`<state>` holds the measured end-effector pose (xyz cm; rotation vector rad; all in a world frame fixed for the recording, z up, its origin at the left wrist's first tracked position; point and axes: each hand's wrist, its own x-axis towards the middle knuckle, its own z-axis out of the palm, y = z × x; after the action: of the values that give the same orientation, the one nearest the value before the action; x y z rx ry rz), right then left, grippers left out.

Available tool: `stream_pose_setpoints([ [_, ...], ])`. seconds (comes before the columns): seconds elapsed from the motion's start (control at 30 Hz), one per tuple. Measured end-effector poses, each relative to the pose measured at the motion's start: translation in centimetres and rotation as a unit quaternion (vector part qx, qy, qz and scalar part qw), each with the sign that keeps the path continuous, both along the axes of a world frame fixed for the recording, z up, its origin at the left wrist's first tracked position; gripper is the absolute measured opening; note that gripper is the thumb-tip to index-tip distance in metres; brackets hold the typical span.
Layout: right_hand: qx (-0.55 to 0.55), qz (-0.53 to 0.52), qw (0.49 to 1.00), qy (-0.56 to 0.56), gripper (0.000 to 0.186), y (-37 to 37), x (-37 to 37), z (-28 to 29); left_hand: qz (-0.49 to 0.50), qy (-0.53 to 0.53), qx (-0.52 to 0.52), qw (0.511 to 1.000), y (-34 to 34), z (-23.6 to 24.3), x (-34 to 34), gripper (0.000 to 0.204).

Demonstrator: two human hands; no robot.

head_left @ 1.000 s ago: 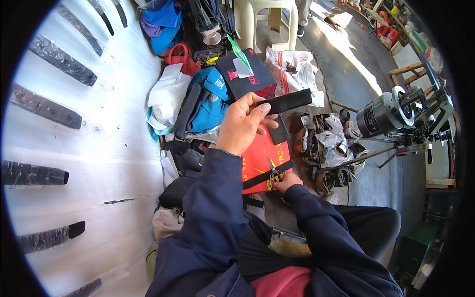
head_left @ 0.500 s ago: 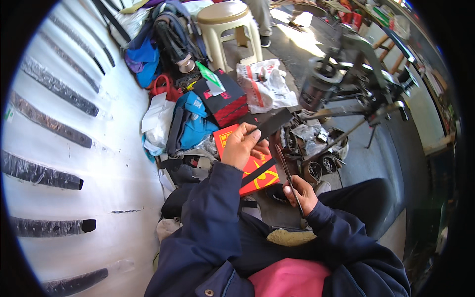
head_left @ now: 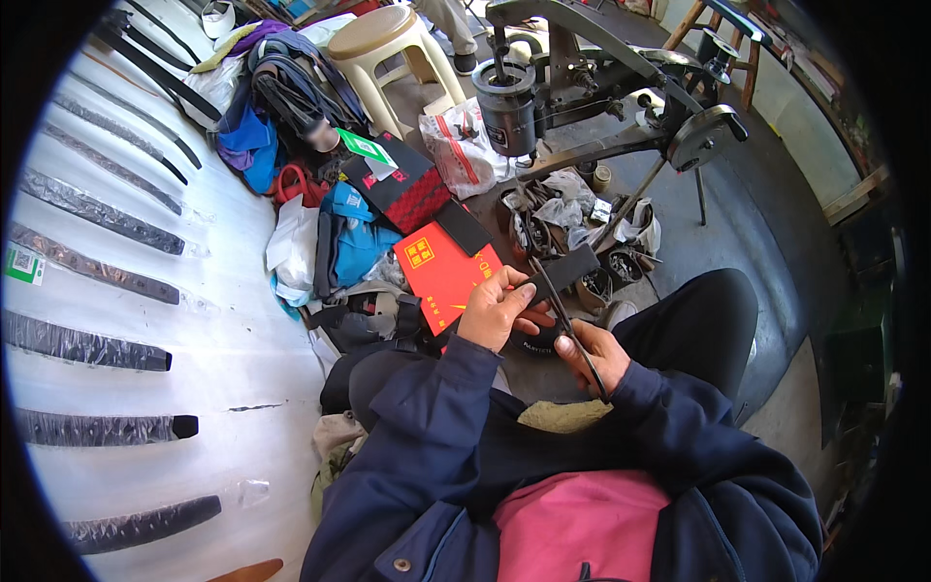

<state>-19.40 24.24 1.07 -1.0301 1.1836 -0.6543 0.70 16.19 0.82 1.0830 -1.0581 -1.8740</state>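
My left hand (head_left: 497,308) pinches a flat black strip (head_left: 578,266) between thumb and fingers, in front of my lap. My right hand (head_left: 597,357) is closed round the handles of dark metal scissors (head_left: 556,303). Their long blades point up and away and lie across the strip, close to my left fingertips. Whether they have cut into it I cannot tell. Beyond my left hand lies a red box (head_left: 441,281) with yellow print. A separate black piece (head_left: 464,228) rests at its far edge.
A hand-cranked sewing machine (head_left: 572,82) stands ahead on the right, above shoes and bags of small parts (head_left: 582,209). Wrapped black straps (head_left: 92,339) lie on the white sheet at left. A beige stool (head_left: 383,44), bags and a dark box (head_left: 398,179) are farther off.
The view has shifted. My left hand has brought the black strip down and right to the scissors, which were apart from it before. The right hand keeps its grip on the scissors.
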Motion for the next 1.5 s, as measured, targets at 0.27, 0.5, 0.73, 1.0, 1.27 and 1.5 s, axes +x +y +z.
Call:
stream_pose_setpoints([
  [0.27, -0.017, 0.016, 0.999, 0.042, 0.060, 0.1, -0.2, -0.2, -0.017, 0.019, 0.017, 1.000, 0.3, -1.1, -0.1, 0.010],
  [0.5, -0.038, 0.032, 0.993, 0.105, 0.057, -0.5, 0.7, -0.6, -0.030, 0.017, 0.018, 0.999, 0.1, -1.9, 0.8, 0.014],
  [0.73, -0.044, -0.004, 0.998, 0.053, 0.053, -0.5, 1.2, -0.3, 0.050, 0.237, 0.071, 0.968, 0.7, -2.9, -0.4, 0.049],
  [1.0, -0.062, -0.003, 0.995, 0.073, 0.048, -0.1, 1.8, -0.7, 0.000, 0.361, 0.087, 0.929, 1.1, -3.9, -3.8, 0.071],
  [1.27, -0.097, 0.008, 0.988, 0.124, 0.027, -0.3, 2.4, -2.4, 0.058, 0.438, 0.078, 0.894, 1.8, -4.5, -4.0, 0.045],
  [1.5, -0.055, 0.030, 0.990, 0.126, 0.024, -0.6, 2.5, -3.9, 0.105, 0.428, 0.106, 0.891, 2.0, -5.8, -3.5, 0.044],
])
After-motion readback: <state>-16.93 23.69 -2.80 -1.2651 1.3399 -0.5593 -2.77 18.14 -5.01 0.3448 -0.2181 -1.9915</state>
